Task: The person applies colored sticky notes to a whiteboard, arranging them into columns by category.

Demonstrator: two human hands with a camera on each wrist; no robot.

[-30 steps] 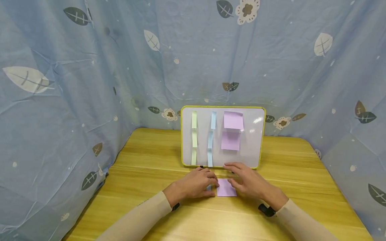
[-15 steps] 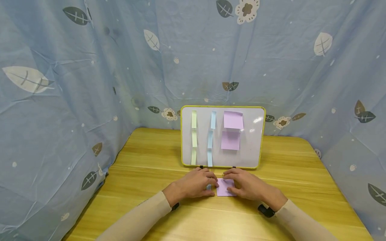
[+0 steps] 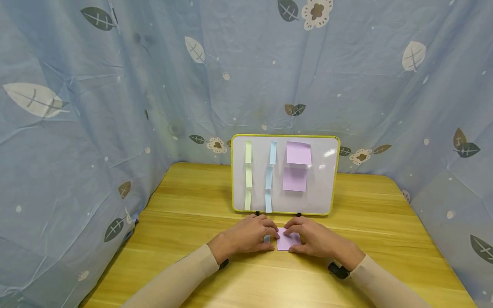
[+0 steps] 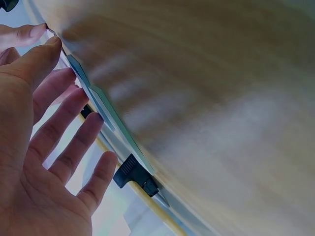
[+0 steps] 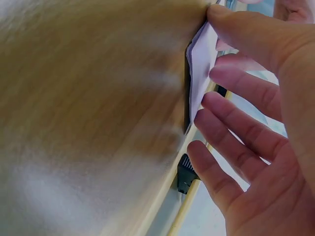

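Note:
A pad of purple sticky notes [image 3: 286, 244] lies flat on the table between the two hands. My left hand [image 3: 250, 233] rests beside its left edge, index fingertip at the pad's side and fingers loosely bent. Beneath that hand a blue sticky-note pad [image 3: 267, 239] partly shows; a green pad [image 4: 120, 125] beside it appears in the left wrist view. My right hand [image 3: 317, 235] reaches over the pad's right side, with the index finger over its top and the thumb at the near edge. Its remaining fingers spread loosely in the right wrist view.
Behind the hands stands a whiteboard [image 3: 323, 184] with a yellow frame on black feet [image 3: 299, 214]. Stuck to it are green strips [image 3: 248, 176], blue strips [image 3: 268, 177] and two purple notes [image 3: 295, 179]. A patterned curtain [image 3: 246, 77] surrounds the wooden table [image 3: 192, 188].
My right hand has moved left and down onto the purple pad, its index finger and thumb drawing in over it. My left hand has stayed in place.

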